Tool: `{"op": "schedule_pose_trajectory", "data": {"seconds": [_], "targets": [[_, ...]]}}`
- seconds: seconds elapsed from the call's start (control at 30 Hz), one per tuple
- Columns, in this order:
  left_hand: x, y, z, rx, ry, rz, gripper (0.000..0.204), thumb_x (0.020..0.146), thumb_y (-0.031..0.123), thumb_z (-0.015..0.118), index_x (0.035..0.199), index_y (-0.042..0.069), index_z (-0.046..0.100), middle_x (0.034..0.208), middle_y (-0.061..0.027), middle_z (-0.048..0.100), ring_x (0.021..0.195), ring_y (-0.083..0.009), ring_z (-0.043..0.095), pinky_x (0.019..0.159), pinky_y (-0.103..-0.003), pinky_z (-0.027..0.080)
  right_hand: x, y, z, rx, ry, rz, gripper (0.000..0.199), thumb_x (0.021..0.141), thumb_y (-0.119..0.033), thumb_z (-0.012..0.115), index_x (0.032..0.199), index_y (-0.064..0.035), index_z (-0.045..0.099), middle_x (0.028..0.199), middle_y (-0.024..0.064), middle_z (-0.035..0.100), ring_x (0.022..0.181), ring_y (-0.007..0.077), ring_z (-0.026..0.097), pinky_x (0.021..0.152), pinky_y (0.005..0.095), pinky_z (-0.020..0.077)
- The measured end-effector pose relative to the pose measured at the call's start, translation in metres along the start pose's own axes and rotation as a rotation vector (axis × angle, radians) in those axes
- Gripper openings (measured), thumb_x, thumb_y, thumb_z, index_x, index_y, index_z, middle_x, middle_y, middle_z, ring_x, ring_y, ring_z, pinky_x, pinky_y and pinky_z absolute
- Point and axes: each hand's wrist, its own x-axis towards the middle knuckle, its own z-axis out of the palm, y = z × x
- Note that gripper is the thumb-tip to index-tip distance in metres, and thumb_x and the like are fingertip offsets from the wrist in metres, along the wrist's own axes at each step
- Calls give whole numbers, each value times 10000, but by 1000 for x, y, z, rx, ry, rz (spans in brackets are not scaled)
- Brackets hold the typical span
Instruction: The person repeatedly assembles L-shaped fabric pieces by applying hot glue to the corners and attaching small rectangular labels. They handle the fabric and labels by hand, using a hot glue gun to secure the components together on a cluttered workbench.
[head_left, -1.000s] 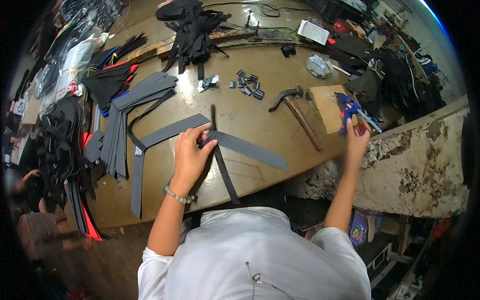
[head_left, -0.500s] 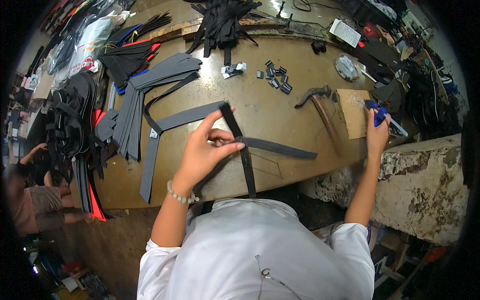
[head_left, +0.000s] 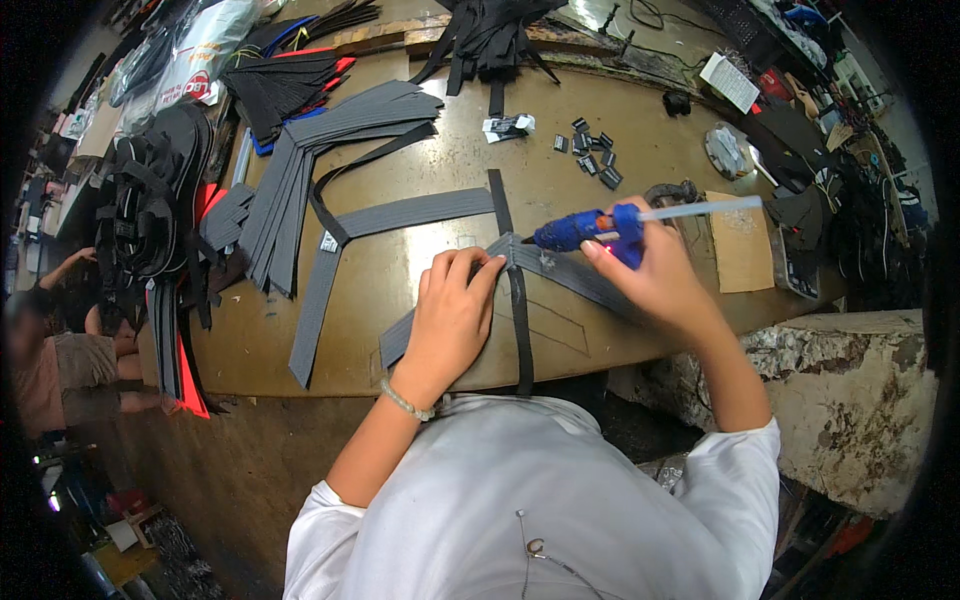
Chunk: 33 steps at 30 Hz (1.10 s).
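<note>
My left hand (head_left: 450, 305) presses a grey V-shaped strap (head_left: 590, 285) to the table, fingers closed at its bend. One arm of the strap runs right under my right hand, the other shows beside my left wrist. A narrow black strap (head_left: 521, 340) crosses the bend, from the table's near edge to beyond it. In my right hand (head_left: 665, 270) is a blue glue gun (head_left: 575, 232), a pale glue stick (head_left: 700, 208) jutting from its back. Its nozzle points left, at the bend; whether it touches is hard to tell.
Left of my hands lies another grey strap (head_left: 320, 310) with a black band, near stacked grey straps (head_left: 275, 200). Small dark buckles (head_left: 592, 150) and black straps (head_left: 490, 45) lie farther back. A hammer (head_left: 672, 192), partly hidden, and a cardboard piece (head_left: 740, 250) are at right.
My right hand has brought the glue gun left from the cardboard to the strap's bend. My left hand has lowered the raised straps and now presses the grey one flat. The view has shifted slightly.
</note>
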Motion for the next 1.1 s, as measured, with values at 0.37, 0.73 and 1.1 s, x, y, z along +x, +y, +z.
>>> {"op": "schedule_pose_trajectory", "data": {"seconds": [0.37,0.73,1.1], "targets": [[-1,-13,4,-103,50,43,327,811,24,636,1137,59,645,1122,-95,559,1078,-295,505,944,-405,419,19,13,15,-74,-47,-31,366,884,-305,692,1069,-34,530,856,220,689,816,401,683,710,436,526],[0,-15,5,-106,64,55,328,805,23,639,1132,53,649,1118,-96,559,1076,-294,507,932,-403,423,-12,5,12,-93,-161,-62,362,860,-294,712,1050,-30,553,781,186,676,737,391,671,638,433,517],[-2,-4,-3,-63,87,65,346,801,-17,652,1139,59,645,1096,-119,577,1035,-322,524,916,-423,446,-54,109,-60,-75,870,378,408,941,-402,641,1052,-11,617,949,81,698,818,175,666,725,308,505]]}}
